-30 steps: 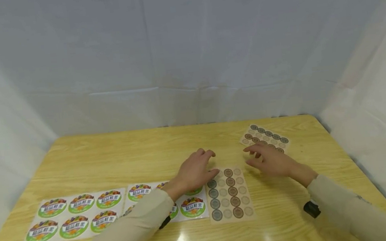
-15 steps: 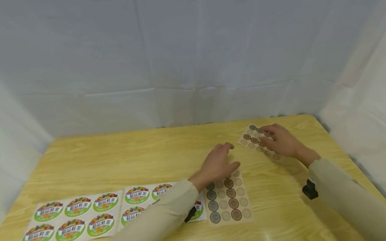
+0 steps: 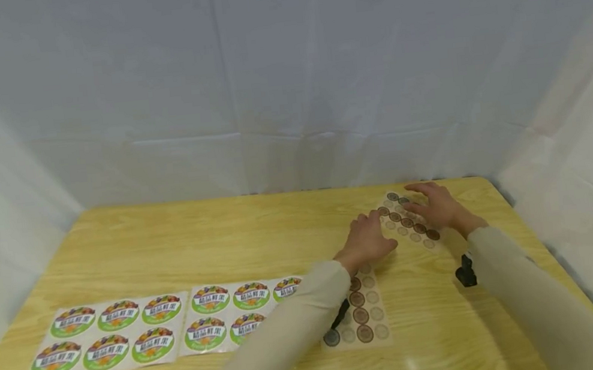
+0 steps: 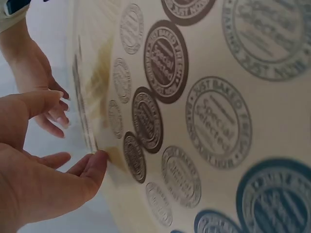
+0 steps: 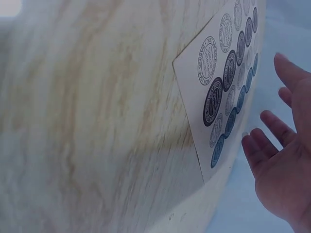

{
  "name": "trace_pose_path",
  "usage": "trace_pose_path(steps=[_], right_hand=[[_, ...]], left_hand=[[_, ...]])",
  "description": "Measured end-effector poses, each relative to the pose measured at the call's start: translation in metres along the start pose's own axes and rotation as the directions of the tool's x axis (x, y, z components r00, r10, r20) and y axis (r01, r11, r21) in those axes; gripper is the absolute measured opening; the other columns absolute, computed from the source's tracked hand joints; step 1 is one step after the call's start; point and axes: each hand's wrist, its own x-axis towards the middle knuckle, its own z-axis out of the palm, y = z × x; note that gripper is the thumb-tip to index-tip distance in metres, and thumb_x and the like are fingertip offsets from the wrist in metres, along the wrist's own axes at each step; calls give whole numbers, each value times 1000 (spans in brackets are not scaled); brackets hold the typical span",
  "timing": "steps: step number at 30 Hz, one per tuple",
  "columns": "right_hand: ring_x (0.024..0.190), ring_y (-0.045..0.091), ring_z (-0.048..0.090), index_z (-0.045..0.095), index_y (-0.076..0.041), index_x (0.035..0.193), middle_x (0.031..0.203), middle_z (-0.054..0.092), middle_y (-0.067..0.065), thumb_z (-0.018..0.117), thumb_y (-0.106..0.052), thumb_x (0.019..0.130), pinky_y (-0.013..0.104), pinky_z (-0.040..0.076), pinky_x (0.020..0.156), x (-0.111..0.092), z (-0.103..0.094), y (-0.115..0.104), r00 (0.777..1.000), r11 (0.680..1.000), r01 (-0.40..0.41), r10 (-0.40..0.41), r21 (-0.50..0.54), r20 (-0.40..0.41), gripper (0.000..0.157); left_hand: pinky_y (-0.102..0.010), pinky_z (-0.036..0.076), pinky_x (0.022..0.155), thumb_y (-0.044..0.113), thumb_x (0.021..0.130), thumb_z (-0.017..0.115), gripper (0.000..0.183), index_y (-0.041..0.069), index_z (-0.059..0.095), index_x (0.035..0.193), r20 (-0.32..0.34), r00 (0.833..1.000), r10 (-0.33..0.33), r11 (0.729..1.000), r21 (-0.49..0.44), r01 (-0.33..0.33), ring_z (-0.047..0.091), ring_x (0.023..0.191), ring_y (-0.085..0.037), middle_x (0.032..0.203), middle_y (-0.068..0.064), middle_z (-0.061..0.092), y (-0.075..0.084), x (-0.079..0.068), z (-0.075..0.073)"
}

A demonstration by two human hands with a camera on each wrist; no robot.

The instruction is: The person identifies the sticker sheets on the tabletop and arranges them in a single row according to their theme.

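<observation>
A sheet of round "Just Baked Fresh" stickers (image 3: pixel 402 230) lies slanted at the back right of the table. My right hand (image 3: pixel 438 209) is over its right part, hiding some stickers. In the right wrist view the fingers of that hand (image 5: pixel 282 150) are spread and lightly bent, with nothing between them. My left hand (image 3: pixel 366 241) is at the slanted sheet's left edge, thumb and fingers apart; I cannot tell whether the fingertips touch it. Beneath my left wrist lies a second sheet of the same stickers (image 3: pixel 373 314), partly covered by the sleeve.
Two white sheets of colourful fruit labels, a left one (image 3: pixel 86 333) and a right one (image 3: pixel 223 316), lie side by side on the wooden table (image 3: pixel 199 237). My left sleeve covers part of the right one. Pale cloth walls (image 3: pixel 274 79) stand behind and at both sides.
My left hand has moved right and away from me, from above the nearer sticker sheet to the slanted one. My right hand has moved farther back over the slanted sheet.
</observation>
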Motion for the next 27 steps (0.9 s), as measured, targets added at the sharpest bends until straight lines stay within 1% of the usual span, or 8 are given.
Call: trace_pose_path(steps=[2,5,7,11,13,18,22,27], right_hand=[[133,49,21,34,1,145,147,25,29,54,-31,99,65,22,100,2,2,-1,1000,1000,2,-3,20,14,59],[130,49,26,34,1,145,147,26,28,54,-30,99,64,27,99,4,4,-2,1000,999,15,-16,32,25,59],[130,49,27,34,0,145,146,27,29,55,-29,99,63,27,99,6,5,-3,999,999,24,-25,30,29,59],[133,50,19,36,-2,145,145,30,28,56,-32,98,65,20,101,9,7,-4,999,1000,20,-20,-1,29,59],[133,50,19,37,-2,145,144,31,28,56,-33,98,65,18,102,10,7,-5,999,999,25,-25,-22,27,59],[131,50,20,39,-4,145,145,29,26,58,-35,96,64,18,103,11,8,-11,999,998,29,-27,-51,41,61],[128,51,19,37,-9,147,147,23,25,57,-37,96,66,22,98,9,8,-15,997,998,-14,18,-58,70,62],[125,51,19,37,-11,147,144,20,26,56,-34,98,67,25,94,10,12,-23,994,998,-26,33,-63,108,58]], left_hand=[[-37,40,97,33,90,66,64,10,39,143,-21,999,-30,999,16,30,40,125,-31,136,-13,42,-1,2,2],[-35,40,96,34,90,66,61,7,43,139,-59,997,-50,998,46,52,43,121,-30,132,-13,44,-3,6,3],[-35,40,95,35,90,65,58,5,45,136,-76,995,-57,996,60,61,45,117,-30,129,-13,45,-4,8,4],[-34,40,93,36,90,64,54,7,48,132,-98,992,-81,993,84,89,46,112,-28,125,-12,44,-3,12,6],[-34,40,93,37,90,64,54,7,49,132,-109,989,-102,990,83,112,45,112,-28,124,-11,43,-1,14,8],[-37,44,89,44,88,65,61,10,48,135,-140,977,-161,979,101,176,45,114,-28,126,-11,43,8,14,14],[-38,46,86,57,83,65,72,13,47,137,-151,969,-195,961,167,219,45,116,-28,127,-10,44,16,11,16],[-38,45,88,67,77,64,84,16,43,140,-167,954,-250,936,209,282,43,117,-28,128,-11,43,20,10,18]])
